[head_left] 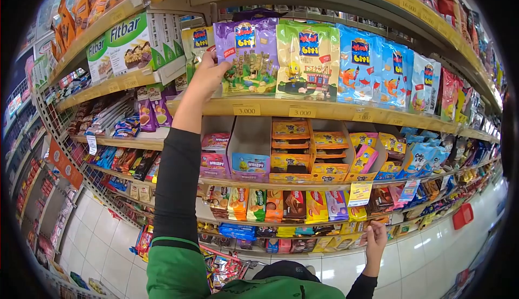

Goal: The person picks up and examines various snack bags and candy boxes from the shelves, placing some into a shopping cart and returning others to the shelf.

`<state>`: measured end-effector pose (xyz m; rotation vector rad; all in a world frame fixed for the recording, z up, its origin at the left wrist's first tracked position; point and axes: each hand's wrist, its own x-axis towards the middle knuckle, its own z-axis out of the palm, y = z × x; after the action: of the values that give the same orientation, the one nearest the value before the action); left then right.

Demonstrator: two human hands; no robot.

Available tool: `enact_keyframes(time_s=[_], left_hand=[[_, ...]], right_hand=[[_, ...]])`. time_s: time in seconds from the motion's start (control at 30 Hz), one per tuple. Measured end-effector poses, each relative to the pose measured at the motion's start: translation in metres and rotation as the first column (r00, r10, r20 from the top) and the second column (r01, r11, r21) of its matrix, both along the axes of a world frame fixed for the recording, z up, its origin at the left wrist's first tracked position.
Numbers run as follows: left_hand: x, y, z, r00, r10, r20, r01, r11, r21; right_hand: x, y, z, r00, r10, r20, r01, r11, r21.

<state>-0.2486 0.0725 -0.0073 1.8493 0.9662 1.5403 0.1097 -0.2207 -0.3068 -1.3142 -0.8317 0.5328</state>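
My left hand [207, 76] reaches up to the snack shelf and grips the left edge of a purple snack bag [250, 55], thumb near its front and the other fingers partly hidden. A green-and-cream snack bag [308, 61] stands right beside it, followed by blue snack bags [359, 64]. Left of the hand, another snack bag [198, 42] is partly covered. My right hand [374, 240] hangs low at the right, in front of the bottom shelves, its fingers loosely bent and apart with nothing visible in them.
Fitbar boxes [127, 42] stand at the upper left. Beneath the snack bags, a yellow shelf edge [270, 107] carries price tags, with small boxes [251, 166] and wafer packs [294, 206] lower down. A basket of packets [221, 266] sits near my body. A red container [463, 216] is at right.
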Motion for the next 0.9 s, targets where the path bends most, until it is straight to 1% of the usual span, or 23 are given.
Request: enact_keyframes(time_s=[0.1,0.2,0.3,0.4,0.43,0.57,0.6,0.67,0.7,0.8,0.83,0.87,0.9], left_hand=[[-0.002,0.005,-0.002,1.000,-0.018,0.021,0.018,1.000,0.013],[-0.001,0.003,-0.003,1.000,-0.016,0.018,0.016,1.000,0.016],[0.003,0.001,-0.003,0.999,-0.012,0.047,0.009,0.998,0.061],[0.004,-0.005,-0.001,1.000,0.017,-0.003,-0.017,0.995,0.098],[0.003,-0.002,-0.002,1.000,-0.002,-0.003,0.002,0.994,0.105],[0.005,-0.005,-0.002,0.998,-0.023,0.065,0.015,0.991,0.129],[0.005,0.000,-0.004,0.998,0.040,0.054,-0.052,0.970,0.238],[0.002,0.012,-0.011,0.983,0.174,0.051,-0.179,0.879,0.442],[0.002,0.014,-0.015,0.975,0.172,0.144,-0.223,0.797,0.561],[-0.010,-0.028,-0.028,0.957,0.114,0.266,-0.263,0.722,0.639],[-0.019,-0.039,-0.039,0.947,0.118,0.298,-0.297,0.676,0.674],[-0.028,-0.051,-0.050,0.944,0.104,0.314,-0.306,0.639,0.706],[-0.040,-0.062,-0.065,0.946,0.139,0.294,-0.312,0.639,0.703]], right_hand=[[-0.002,0.002,0.003,0.999,-0.008,0.037,0.008,1.000,-0.002],[-0.002,0.003,-0.001,1.000,-0.009,0.024,0.009,1.000,-0.001],[-0.003,0.004,0.000,1.000,-0.006,0.020,0.006,1.000,-0.009],[-0.003,0.004,-0.001,1.000,0.002,0.011,-0.002,1.000,-0.017],[-0.003,0.004,-0.001,1.000,0.005,0.014,-0.005,1.000,-0.018],[-0.003,0.005,-0.002,1.000,0.012,0.029,-0.011,1.000,-0.027],[-0.003,0.006,-0.003,0.999,0.013,0.034,-0.012,0.999,-0.033],[-0.005,0.006,-0.002,0.999,0.006,0.038,-0.005,0.999,-0.036],[-0.005,0.007,-0.001,0.999,0.007,0.042,-0.005,0.999,-0.041],[-0.005,0.006,0.004,0.997,0.019,0.077,-0.014,0.998,-0.066],[-0.002,0.007,0.003,0.995,0.003,0.096,0.002,0.999,-0.052],[0.001,0.007,0.000,0.994,-0.009,0.112,0.014,0.999,-0.045],[0.004,0.006,-0.003,0.992,-0.019,0.126,0.025,0.999,-0.046]])
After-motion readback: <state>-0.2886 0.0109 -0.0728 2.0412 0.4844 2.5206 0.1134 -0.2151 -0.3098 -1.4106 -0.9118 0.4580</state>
